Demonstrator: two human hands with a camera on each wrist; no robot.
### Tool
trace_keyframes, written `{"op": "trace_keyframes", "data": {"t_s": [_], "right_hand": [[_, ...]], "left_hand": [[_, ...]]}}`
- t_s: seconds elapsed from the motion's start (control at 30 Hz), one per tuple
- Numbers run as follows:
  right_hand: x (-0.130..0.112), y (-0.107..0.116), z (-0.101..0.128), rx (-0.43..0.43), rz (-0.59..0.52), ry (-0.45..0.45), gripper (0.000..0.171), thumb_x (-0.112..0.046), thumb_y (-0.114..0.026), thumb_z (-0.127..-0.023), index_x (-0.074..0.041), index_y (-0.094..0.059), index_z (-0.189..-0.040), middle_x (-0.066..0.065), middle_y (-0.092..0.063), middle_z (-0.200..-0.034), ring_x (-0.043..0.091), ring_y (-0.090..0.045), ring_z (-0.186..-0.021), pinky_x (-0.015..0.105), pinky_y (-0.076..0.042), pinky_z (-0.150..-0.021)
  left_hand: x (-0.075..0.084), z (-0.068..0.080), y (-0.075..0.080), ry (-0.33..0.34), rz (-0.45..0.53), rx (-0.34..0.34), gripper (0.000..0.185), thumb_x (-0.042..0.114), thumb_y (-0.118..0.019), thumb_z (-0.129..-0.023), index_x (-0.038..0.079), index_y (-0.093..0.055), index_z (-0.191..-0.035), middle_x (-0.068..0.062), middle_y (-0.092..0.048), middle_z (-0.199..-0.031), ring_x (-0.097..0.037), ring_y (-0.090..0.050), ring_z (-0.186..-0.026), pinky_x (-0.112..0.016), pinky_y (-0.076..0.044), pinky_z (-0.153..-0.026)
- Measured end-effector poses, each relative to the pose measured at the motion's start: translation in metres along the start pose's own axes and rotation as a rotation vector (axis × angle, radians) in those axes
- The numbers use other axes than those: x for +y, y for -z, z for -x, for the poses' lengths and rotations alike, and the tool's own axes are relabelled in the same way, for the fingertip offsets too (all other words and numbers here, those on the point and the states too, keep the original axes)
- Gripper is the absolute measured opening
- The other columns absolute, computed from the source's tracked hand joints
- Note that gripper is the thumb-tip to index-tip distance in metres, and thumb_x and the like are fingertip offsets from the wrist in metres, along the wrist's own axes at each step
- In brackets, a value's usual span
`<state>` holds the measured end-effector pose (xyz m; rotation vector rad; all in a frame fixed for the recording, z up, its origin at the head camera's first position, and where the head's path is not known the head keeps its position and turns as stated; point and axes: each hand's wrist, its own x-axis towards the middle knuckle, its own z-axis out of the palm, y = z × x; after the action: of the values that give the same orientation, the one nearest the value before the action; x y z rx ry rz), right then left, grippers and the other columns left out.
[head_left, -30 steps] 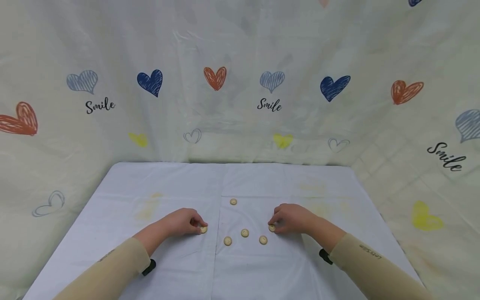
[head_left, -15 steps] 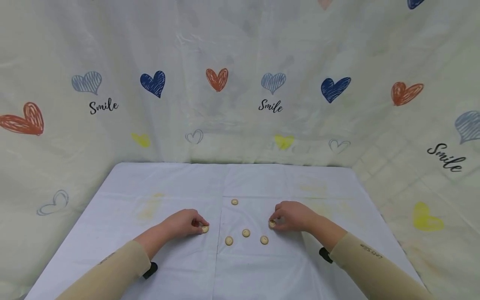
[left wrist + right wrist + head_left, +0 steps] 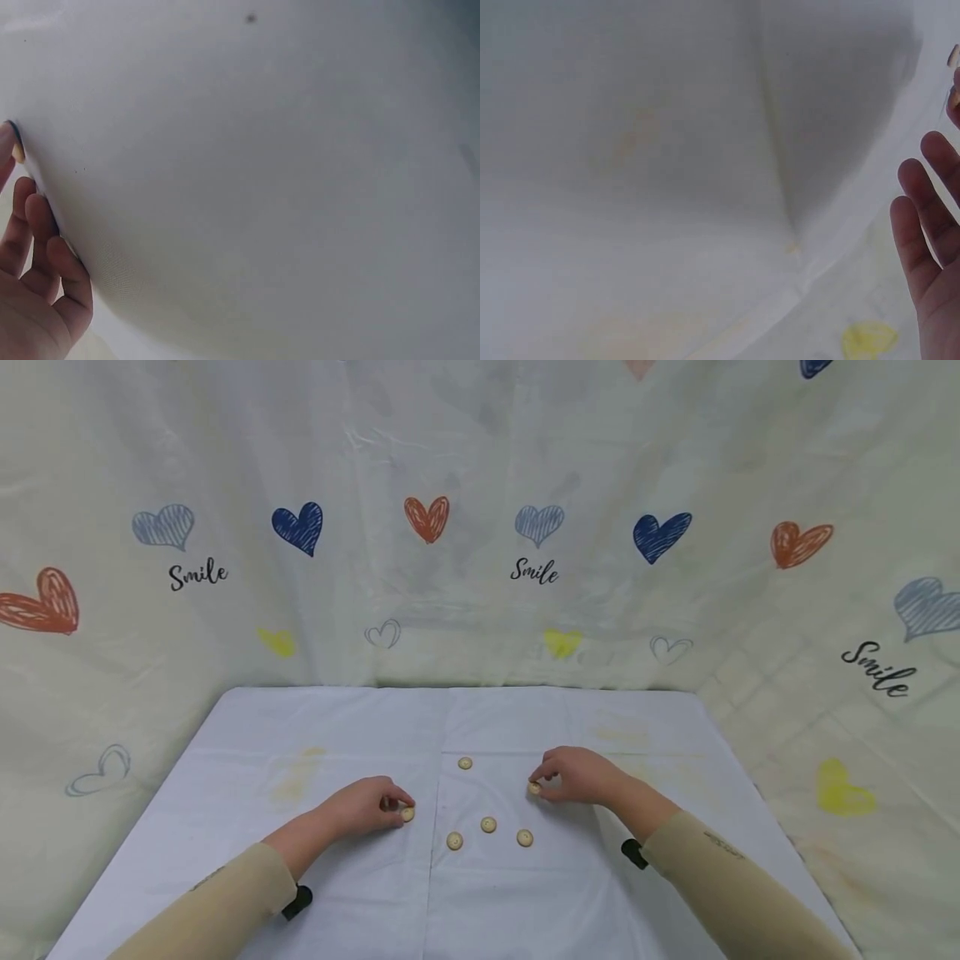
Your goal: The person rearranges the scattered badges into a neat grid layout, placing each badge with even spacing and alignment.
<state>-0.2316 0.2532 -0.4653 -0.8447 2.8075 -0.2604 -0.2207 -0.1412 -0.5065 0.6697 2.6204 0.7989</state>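
My left hand low on worktop, fingers curled, pinching button at cloth. My right hand lifted slightly, forearm angled inward, fingertips pinching second button. Four loose buttons between hands.

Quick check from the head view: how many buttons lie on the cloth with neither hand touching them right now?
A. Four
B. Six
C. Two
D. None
A: four buttons lie untouched, the far button and a near row of three, while the left hand and the right hand each pinch one more.
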Motion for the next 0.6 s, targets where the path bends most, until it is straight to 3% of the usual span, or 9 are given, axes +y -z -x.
{"op": "trace_keyframes", "data": {"t_s": [0.33,0.6], "right_hand": [[-0.004,0.002,-0.030,-0.016,-0.030,-0.051,0.019,-0.030,-0.074,-0.089,-0.023,-0.078,-0.106,-0.010,-0.061,-0.087,0.010,-0.055,-0.080,0.034,-0.049,-0.077],[-0.003,-0.007,-0.057,-0.034,0.016,-0.065,0.018,-0.032,-0.073,-0.089,-0.025,-0.079,-0.105,-0.011,-0.057,-0.081,0.009,-0.050,-0.076,0.032,-0.046,-0.075]], "left_hand": [[0.000,-0.004,0.001,0.036,-0.003,0.013,0.013,0.025,-0.080,-0.085,0.031,-0.074,-0.096,0.011,-0.059,-0.087,-0.010,-0.054,-0.083,-0.036,-0.046,-0.079],[0.000,-0.006,0.003,0.014,0.016,-0.016,0.010,0.023,-0.079,-0.085,0.030,-0.075,-0.092,0.011,-0.060,-0.088,-0.011,-0.054,-0.084,-0.036,-0.046,-0.080]]}}
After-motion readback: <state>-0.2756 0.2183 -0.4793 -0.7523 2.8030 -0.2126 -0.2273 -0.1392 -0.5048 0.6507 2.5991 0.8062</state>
